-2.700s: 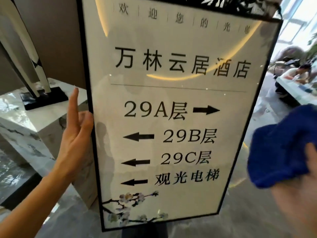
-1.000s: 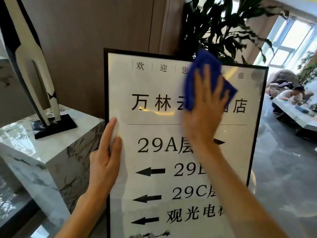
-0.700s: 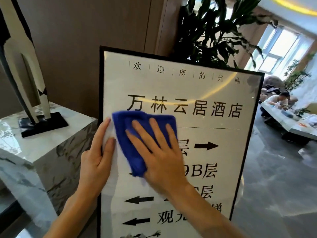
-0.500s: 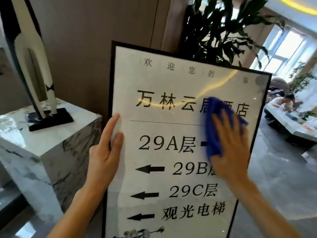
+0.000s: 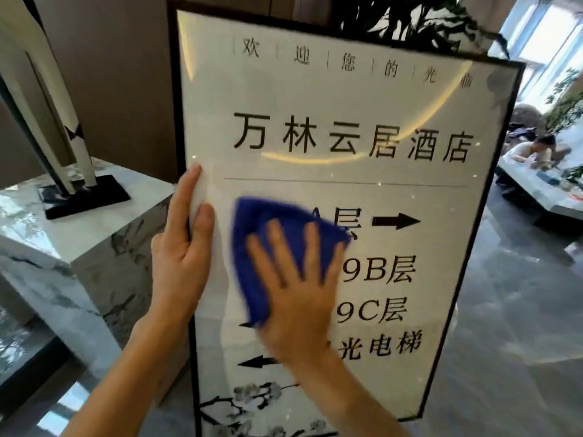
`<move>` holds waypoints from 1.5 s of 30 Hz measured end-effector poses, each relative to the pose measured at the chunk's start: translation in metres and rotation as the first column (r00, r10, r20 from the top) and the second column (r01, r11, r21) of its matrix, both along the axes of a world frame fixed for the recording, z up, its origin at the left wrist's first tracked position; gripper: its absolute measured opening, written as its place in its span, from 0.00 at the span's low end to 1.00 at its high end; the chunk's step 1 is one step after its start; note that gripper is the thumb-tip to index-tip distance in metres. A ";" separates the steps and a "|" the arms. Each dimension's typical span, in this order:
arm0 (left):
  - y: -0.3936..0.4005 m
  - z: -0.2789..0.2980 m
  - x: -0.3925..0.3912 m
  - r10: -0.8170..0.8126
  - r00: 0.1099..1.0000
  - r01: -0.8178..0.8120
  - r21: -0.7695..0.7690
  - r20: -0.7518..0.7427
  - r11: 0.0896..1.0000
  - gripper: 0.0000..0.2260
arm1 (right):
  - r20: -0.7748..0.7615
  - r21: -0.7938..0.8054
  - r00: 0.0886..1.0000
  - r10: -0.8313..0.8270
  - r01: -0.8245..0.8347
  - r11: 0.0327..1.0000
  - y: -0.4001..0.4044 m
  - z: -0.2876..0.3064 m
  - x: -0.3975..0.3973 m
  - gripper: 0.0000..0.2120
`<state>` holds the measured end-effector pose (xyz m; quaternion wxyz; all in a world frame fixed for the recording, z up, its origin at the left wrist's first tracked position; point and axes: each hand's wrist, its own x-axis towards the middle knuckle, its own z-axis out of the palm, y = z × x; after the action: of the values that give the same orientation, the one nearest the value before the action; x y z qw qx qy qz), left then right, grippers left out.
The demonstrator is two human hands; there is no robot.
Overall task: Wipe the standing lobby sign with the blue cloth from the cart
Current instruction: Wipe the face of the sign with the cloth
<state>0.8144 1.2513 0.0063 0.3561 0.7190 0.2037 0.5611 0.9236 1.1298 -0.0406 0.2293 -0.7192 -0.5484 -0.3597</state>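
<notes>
The standing lobby sign (image 5: 394, 99) fills the middle of the view: a glossy white panel in a thin black frame, with black characters and arrows. My right hand (image 5: 296, 294) lies flat with fingers spread, pressing the blue cloth (image 5: 252, 247) against the sign's left-middle area and covering part of the floor lines. My left hand (image 5: 181, 244) grips the sign's left edge beside the cloth, fingers upright along the frame.
A white marble plinth (image 5: 63, 238) with a tall black-and-white sculpture (image 5: 47, 105) stands close on the left. A leafy plant (image 5: 410, 20) rises behind the sign. On the far right a person (image 5: 530, 152) sits at a table. Grey polished floor (image 5: 504, 326) spreads to the right.
My right hand has swept the cloth from the sign's right side back to the left and lower, near my left hand. The left hand keeps its grip on the frame.
</notes>
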 end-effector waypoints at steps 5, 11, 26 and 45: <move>-0.006 0.003 -0.003 0.010 1.000 -0.010 0.025 0.023 1.000 0.19 | 0.147 -0.260 0.972 0.181 -0.139 0.956 -0.027 -0.054 -0.030 0.25; -0.006 0.003 -0.002 0.007 1.000 -0.007 0.051 0.001 0.999 0.19 | 0.060 -0.096 0.997 0.045 -0.039 0.995 -0.082 -0.028 0.062 0.37; -0.038 -0.064 -0.019 0.070 0.996 -0.075 -0.076 -0.062 0.994 0.20 | -0.366 0.262 0.929 -0.057 0.162 0.951 -0.075 -0.016 0.077 0.25; -0.041 -0.102 -0.024 0.010 1.000 -0.012 -0.073 -0.025 0.997 0.16 | -0.243 0.176 0.970 -0.017 0.061 0.982 -0.129 -0.050 0.131 0.28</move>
<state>0.7901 1.2103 -0.0959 0.3766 0.7112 0.2322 0.5462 1.0542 1.0004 -0.0904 0.3520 -0.7441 -0.4670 -0.3230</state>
